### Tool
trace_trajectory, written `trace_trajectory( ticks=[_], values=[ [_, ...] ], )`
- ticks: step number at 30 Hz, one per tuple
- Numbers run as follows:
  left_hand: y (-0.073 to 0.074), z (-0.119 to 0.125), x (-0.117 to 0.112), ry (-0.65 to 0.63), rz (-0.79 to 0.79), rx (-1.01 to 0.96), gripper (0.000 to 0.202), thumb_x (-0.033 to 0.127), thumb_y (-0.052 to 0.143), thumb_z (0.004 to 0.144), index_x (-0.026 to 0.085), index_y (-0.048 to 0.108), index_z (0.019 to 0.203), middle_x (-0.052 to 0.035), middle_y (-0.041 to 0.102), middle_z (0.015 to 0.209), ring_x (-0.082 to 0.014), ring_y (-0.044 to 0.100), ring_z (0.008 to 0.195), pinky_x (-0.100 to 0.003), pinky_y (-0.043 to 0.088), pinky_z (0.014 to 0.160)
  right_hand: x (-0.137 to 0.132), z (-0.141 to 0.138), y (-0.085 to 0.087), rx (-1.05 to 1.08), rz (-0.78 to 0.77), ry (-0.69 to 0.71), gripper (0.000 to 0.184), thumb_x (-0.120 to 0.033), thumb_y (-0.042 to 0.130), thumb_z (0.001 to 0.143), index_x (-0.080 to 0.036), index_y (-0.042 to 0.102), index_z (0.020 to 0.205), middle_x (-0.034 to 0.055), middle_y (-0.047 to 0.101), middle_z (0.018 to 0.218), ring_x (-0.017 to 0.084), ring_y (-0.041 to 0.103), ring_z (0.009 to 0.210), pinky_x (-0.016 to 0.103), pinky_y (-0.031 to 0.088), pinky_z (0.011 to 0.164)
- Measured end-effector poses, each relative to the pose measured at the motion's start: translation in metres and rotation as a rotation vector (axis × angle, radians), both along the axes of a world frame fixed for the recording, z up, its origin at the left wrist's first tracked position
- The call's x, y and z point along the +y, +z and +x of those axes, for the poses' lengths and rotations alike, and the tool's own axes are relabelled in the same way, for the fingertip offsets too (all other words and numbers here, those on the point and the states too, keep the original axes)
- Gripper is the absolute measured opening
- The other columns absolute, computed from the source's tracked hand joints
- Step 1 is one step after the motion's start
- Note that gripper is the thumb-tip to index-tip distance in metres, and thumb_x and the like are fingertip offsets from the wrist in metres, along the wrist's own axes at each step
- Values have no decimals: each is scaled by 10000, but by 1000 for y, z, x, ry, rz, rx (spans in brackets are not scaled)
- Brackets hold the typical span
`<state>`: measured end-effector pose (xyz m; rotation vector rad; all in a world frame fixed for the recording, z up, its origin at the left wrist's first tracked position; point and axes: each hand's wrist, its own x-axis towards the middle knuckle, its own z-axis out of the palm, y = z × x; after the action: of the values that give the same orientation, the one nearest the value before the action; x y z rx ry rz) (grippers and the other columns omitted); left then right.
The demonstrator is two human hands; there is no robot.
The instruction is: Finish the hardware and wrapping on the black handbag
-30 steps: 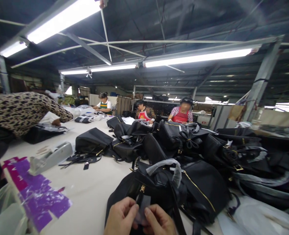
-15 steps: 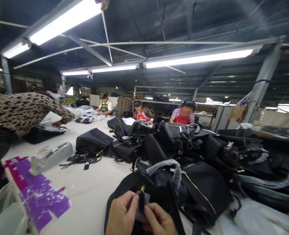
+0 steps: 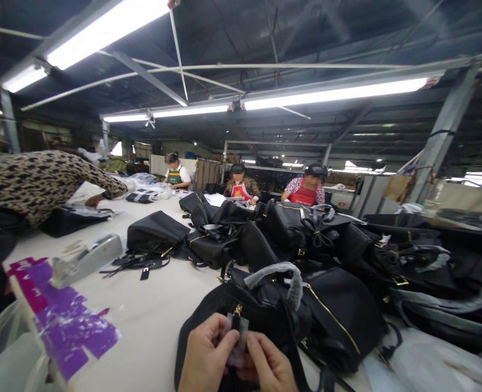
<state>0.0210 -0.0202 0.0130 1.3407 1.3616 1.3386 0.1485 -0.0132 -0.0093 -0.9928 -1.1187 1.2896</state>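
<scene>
While a co-worker's patterned sleeve (image 3: 41, 182) is stretching over the table (image 3: 151, 310) at ten o'clock, a purple sheet (image 3: 67, 321) is lying at eight o'clock, with a tape dispenser (image 3: 86, 260) sitting just beyond it.

Nearer the middle, at six o'clock, the left hand (image 3: 206, 356) is pinching the left edge of a small clear film piece (image 3: 241, 343), thumb and forefinger closed on it. The film piece is standing against the dark zip tab (image 3: 235, 322), which is hanging below the gold zip pull (image 3: 237, 310) at the near edge of the black bag (image 3: 343, 316). The right hand (image 3: 271, 367), close beside the left, is pressing thumb and fingertip together on the other edge, so both hands are clamping the same scrap.

As I am judging it, the covering of the tab is standing only partly done: the film is lying against the tab with loose edges showing, not closed around it. The bag's handle (image 3: 277, 272), at one o'clock from the hands, is already wearing a clear wrap, so that part is looking finished.

From twelve to three o'clock a pile of black bags (image 3: 306, 234) is crowding the table. A few handles there are showing wrap, though I cannot tell how many tabs are covered. At four o'clock a clear plastic bag (image 3: 428, 365) is lying at the table's edge.
</scene>
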Motion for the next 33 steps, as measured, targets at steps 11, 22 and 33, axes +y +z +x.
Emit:
trace_trajectory(
  ticks=[11, 22, 33],
  values=[
    [-2, -1, 2, -38, -41, -173, 336, 491, 645, 742, 167, 557, 727, 4, 619, 560, -89, 503, 424, -156, 380, 367, 18, -2, -1, 469, -328, 258, 473, -459, 943, 504, -143, 758, 802, -34, 623, 543, 45, 543, 429, 124, 478, 432],
    [8, 2, -4, -26, -30, -250, 366, 501, 692, 737, 178, 526, 689, 31, 584, 497, -71, 475, 393, -144, 346, 365, 27, -11, -20, 317, -187, 217, 575, -628, 854, 552, -128, 770, 824, -63, 472, 394, 43, 382, 333, 151, 323, 339],
    [1, -2, -1, -9, 90, -58, 265, 366, 572, 836, 196, 497, 647, 54, 507, 518, -101, 483, 473, -192, 367, 467, 16, -16, 9, 45, -84, 27, 547, -679, 773, 576, -145, 660, 608, -82, 364, 382, 49, 279, 364, 192, 197, 383]
  ],
)
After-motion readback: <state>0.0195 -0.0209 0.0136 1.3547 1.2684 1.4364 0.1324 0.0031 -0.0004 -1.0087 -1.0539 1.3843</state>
